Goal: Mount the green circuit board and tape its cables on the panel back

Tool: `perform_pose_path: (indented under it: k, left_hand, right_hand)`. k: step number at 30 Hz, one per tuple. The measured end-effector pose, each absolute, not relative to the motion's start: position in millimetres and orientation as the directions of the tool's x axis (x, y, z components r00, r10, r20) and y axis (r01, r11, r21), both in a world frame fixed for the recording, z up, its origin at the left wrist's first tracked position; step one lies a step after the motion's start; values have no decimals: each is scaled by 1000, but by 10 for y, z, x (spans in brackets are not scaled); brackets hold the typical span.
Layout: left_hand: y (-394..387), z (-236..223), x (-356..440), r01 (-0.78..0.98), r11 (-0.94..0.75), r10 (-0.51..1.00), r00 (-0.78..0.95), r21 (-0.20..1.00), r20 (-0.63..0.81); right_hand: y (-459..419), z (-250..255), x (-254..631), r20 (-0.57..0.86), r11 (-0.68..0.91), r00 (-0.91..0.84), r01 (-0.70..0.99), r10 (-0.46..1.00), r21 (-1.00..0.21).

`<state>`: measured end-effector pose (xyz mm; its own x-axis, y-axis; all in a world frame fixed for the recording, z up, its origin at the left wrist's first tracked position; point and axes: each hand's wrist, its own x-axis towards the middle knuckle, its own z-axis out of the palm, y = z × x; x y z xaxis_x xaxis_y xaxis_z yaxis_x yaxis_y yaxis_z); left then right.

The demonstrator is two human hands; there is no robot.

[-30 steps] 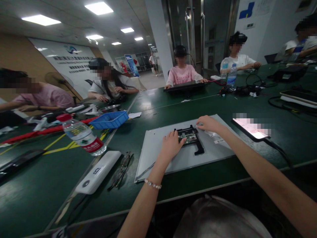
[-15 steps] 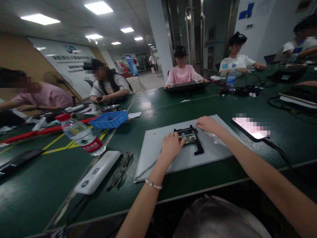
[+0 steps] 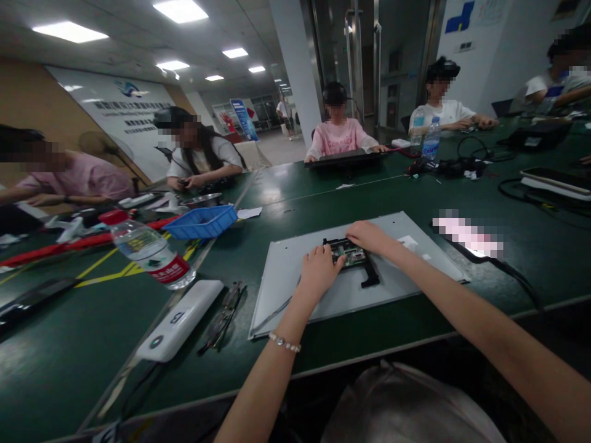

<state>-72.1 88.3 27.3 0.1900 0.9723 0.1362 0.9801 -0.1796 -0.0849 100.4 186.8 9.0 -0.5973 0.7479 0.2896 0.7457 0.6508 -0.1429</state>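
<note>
A grey flat panel (image 3: 295,289) lies on the green table in front of me. On it sits a black plastic bracket (image 3: 370,274) with a green circuit board (image 3: 353,255) inside. My left hand (image 3: 317,271) is closed over the bracket's left side, thumb near the board's edge. My right hand (image 3: 367,237) rests at the bracket's far edge with its fingers curled together; their tips are hidden, so what they hold, if anything, does not show. A thin cable (image 3: 277,312) runs across the panel under my left wrist.
Left of the panel are folded glasses (image 3: 224,320), a white power bank (image 3: 182,320), a tilted water bottle (image 3: 150,252) and a blue tray (image 3: 202,223). To the right lies a lit phone (image 3: 466,237) with a cable. Several people sit around the table.
My right hand has moved left along the bracket's far edge, uncovering white labels on the panel. My left hand stays on the bracket.
</note>
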Motion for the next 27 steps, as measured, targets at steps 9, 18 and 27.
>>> perform_pose_path:
  k: [9, 18, 27]
  left_hand:
    - [885, 286, -710, 982, -174, 975, 182, -76, 127]
    - [881, 271, -709, 979, -186, 969, 196, -77, 152]
    - [896, 285, -716, 983, -171, 974, 179, -66, 138]
  right_hand:
    - [1952, -18, 1041, 325, 649, -565, 699, 759, -299]
    - [2016, -69, 1038, 337, 681, -592, 639, 732, -358]
    - [2033, -107, 1024, 360, 661, -554, 649, 750, -378]
